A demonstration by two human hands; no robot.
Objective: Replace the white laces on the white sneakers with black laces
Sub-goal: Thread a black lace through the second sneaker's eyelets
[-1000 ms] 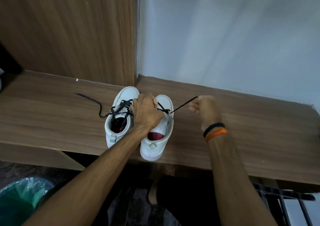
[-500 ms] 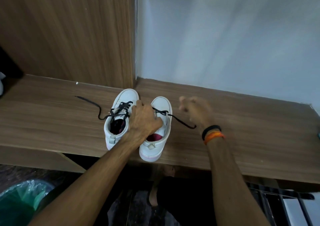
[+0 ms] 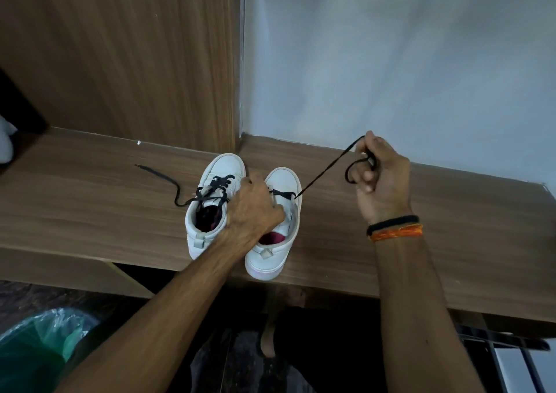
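My right hand (image 3: pixel 380 179) is raised above the wooden shelf (image 3: pixel 391 242), well right of the shoes, with its fingers (image 3: pixel 365 176) curled tight round a black lace (image 3: pixel 325 170). The lace runs taut from that fist down and left to an eyelet on the right sneaker (image 3: pixel 276 221), and a short loop of it curls out below my knuckles. My left hand (image 3: pixel 254 209) sits over the gap between the two shoes, fingers bent down onto the tongue area of the right sneaker; I cannot tell from here whether they actually pinch the lace there or only press on the shoe.

The left sneaker (image 3: pixel 210 203) stands just beside the right one, touching or nearly so, both with toes pointing to the far wall. It already carries black lacing (image 3: pixel 215 191) across its eyelets, and one loose end (image 3: pixel 159 176) trails off to the left along the shelf. Both shoe openings show a dark red lining inside, with nothing else in them that I can see.

On my right wrist are a black band and an orange band (image 3: pixel 395 228). At the near left, below the shelf, a bin lined with a green plastic bag (image 3: pixel 39 344) shows; its contents are too dim to tell.
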